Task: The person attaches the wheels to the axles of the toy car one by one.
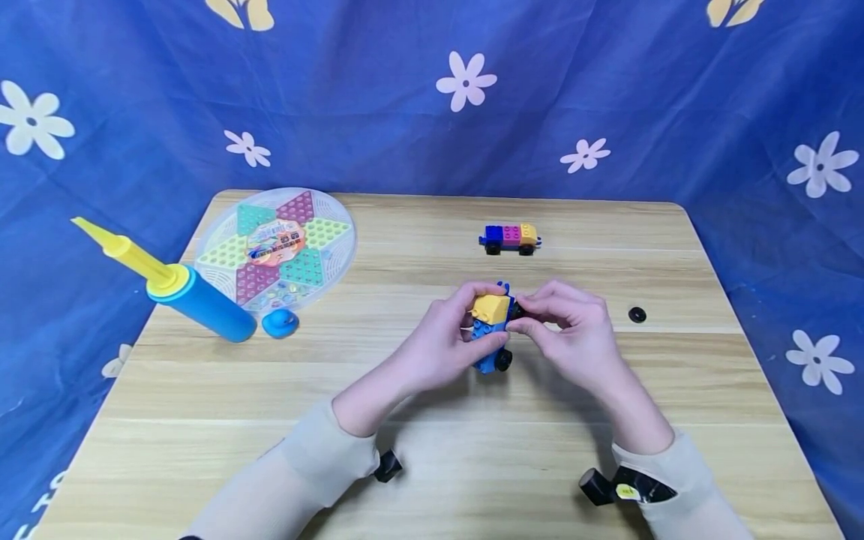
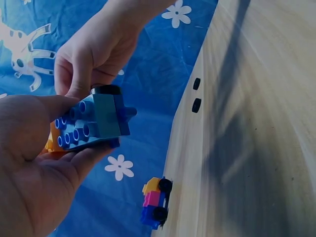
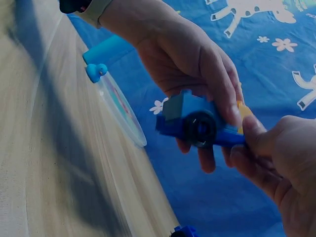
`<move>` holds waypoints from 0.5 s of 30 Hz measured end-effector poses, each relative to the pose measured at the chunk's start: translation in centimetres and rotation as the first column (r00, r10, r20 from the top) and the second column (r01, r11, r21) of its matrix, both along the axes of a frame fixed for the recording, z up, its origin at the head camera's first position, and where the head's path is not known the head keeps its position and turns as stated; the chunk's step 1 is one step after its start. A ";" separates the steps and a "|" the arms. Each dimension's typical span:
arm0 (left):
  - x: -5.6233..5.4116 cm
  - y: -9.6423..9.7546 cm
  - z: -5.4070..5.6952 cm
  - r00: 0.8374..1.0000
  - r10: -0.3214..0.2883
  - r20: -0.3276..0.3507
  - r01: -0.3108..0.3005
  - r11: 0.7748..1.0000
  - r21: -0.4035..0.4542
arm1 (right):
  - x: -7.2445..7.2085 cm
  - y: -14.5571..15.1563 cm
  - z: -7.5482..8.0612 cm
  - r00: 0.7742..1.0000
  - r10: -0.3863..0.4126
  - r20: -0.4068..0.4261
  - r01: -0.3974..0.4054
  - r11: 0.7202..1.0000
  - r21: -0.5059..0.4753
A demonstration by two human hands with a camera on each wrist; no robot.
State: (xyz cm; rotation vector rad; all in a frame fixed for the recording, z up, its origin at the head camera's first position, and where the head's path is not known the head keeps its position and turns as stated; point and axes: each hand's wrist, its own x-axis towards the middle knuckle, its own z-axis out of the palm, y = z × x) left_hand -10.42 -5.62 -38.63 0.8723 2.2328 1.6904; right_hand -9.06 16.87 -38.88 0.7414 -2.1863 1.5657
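Note:
My left hand (image 1: 432,341) grips a toy brick car (image 1: 487,330) of blue and yellow blocks above the table, thumb on one side and fingers on the other. A black wheel (image 1: 502,361) sits on the car's near end, facing right; the right wrist view shows this fitted wheel (image 3: 200,129) face-on. At the yellow end, my right hand (image 1: 574,330) pinches another black wheel (image 1: 517,310) against the car's side, partly hidden by the fingertips. The left wrist view shows the studs of the blue block (image 2: 81,123) between both hands.
A finished-looking brick car (image 1: 511,238) in blue, pink and yellow stands farther back. A loose black wheel (image 1: 637,315) lies to the right; the left wrist view shows two loose wheels (image 2: 196,105). At left are a blue-yellow pump (image 1: 209,300), a blue rubber duck (image 1: 280,323) and a round game board (image 1: 337,262).

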 end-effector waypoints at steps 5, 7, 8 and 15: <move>0.2 0.1 -0.2 1.000 0.025 -0.011 -0.025 0.999 0.020 | 0.1 -0.3 -0.1 0.999 -0.003 -0.046 0.005 0.999 0.031; 0.3 0.2 -0.3 0.999 0.037 0.024 -0.038 0.998 0.043 | 0.0 -0.3 -0.1 0.999 0.005 -0.046 -0.004 1.000 0.023; 0.3 0.2 -0.3 0.998 0.038 0.042 -0.040 0.998 0.053 | 0.0 -0.3 -0.1 0.999 0.009 -0.045 -0.008 1.000 0.021; 0.4 0.2 -0.4 0.999 0.024 0.042 -0.027 0.998 0.056 | -0.2 -0.3 -0.4 0.999 0.008 -0.044 -0.007 0.999 0.034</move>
